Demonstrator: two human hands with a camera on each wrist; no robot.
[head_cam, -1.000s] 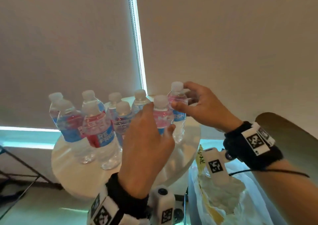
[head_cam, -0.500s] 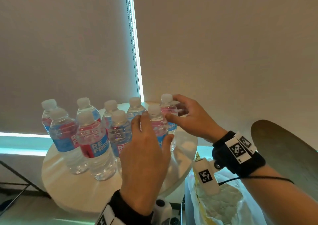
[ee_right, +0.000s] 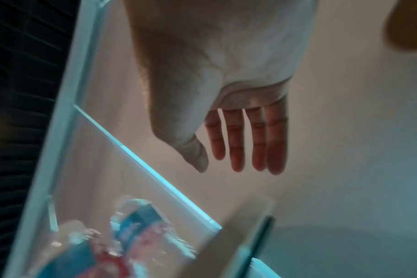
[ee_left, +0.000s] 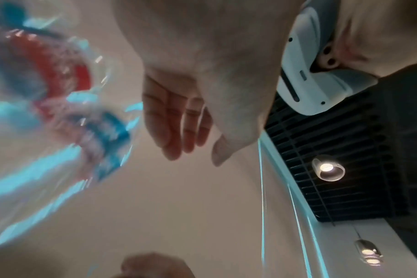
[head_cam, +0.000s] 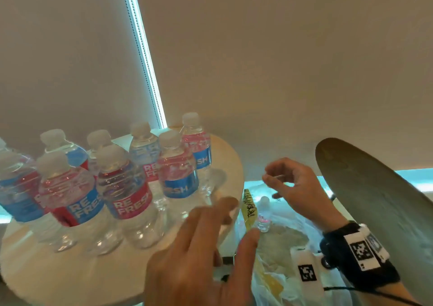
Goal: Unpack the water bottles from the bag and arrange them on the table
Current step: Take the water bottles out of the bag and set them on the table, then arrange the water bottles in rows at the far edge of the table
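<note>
Several clear water bottles with red and blue labels stand upright on the round pale table [head_cam: 70,277]. The two nearest the table's right edge are one bottle [head_cam: 178,172] and a farther bottle [head_cam: 196,146]. My left hand [head_cam: 239,219] hovers over the table's right edge, fingers spread and empty; the left wrist view shows the same left hand [ee_left: 195,156] open beside blurred bottles [ee_left: 60,103]. My right hand [head_cam: 273,186] hangs above the bag [head_cam: 269,277], loosely curled and holding nothing; the right wrist view shows this right hand [ee_right: 210,163] with straight fingers. One small bottle [head_cam: 264,214] stands inside the bag.
The translucent plastic bag with a yellow strip [head_cam: 249,209] sits just right of the table. A brown oval board [head_cam: 375,200] leans at the far right. Window blinds [head_cam: 257,59] fill the background close behind the table.
Both hands have let go of the two right-hand bottles, which now stand on the table. The hands have drawn back to the right, toward the bag.
</note>
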